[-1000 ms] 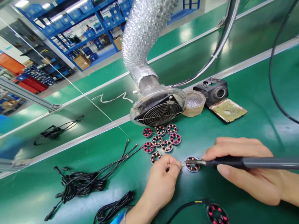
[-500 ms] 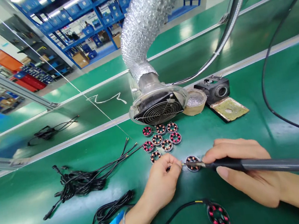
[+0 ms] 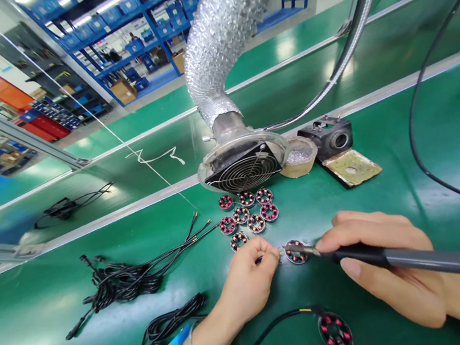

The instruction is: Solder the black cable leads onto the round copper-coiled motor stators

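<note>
- Right hand (image 3: 383, 270) closed in a pen grip around the long grey-handled soldering iron (image 3: 424, 260); its metal tip rests on the small round stator with copper-wound coils (image 3: 296, 252) lying flat on the green bench mat (image 3: 390, 200).
- Left hand (image 3: 250, 279) sits just left of that stator, thumb and forefinger pinched together on something thin at its edge; whether solder or a wire end, cannot tell.
- Judged as mid-joint: iron and pinched piece meet at the stator's left rim.
- Likely done: one red-wound stator with a black cable attached (image 3: 335, 332), lying near the front edge, apart from the rest.
- Likely left: cluster of seven bare round stators (image 3: 248, 216) just beyond the hands, no leads on them.
- Loose black cable bundles (image 3: 125, 280) lie to the left, unattached.
- Silver ribbed fume duct with grilled fan mouth (image 3: 243, 170) stands behind the cluster; black iron stand with yellowed sponge (image 3: 339, 153) to its right.
</note>
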`<state>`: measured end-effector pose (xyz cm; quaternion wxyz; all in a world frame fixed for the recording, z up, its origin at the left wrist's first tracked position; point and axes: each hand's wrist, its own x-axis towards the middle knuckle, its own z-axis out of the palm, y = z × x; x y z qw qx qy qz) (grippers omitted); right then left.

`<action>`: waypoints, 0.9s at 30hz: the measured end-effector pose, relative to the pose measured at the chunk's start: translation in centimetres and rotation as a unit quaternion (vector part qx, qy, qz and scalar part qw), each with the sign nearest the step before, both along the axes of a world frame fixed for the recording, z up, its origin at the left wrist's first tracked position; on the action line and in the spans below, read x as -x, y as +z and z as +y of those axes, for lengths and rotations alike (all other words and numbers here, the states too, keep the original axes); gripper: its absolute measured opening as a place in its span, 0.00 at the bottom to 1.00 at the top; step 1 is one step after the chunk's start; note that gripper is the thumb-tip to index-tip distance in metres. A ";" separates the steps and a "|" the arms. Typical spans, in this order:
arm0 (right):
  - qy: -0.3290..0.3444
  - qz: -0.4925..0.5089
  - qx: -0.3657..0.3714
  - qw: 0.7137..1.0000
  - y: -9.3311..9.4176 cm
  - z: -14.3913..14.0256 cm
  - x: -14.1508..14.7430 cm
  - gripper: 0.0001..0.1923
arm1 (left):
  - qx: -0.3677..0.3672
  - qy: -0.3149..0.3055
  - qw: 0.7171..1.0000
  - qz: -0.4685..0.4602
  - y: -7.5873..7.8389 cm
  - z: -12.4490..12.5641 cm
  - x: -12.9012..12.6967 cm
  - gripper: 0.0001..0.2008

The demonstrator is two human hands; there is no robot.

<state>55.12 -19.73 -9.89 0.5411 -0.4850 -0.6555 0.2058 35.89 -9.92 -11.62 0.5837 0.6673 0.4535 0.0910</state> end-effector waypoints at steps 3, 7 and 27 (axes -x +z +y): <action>-0.003 -0.007 -0.002 1.000 0.1 0.0 0.0 0.11 | 0.004 0.000 1.000 -0.003 -0.1 0.0 0.0 0.12; -0.001 -0.021 -0.009 1.000 0.1 0.1 -0.1 0.12 | 0.005 0.002 1.000 -0.009 -0.2 0.0 0.1 0.12; -0.008 -0.189 -0.085 0.978 -4.2 2.3 2.5 0.13 | -0.061 -0.135 0.989 -0.005 1.0 0.0 1.4 0.13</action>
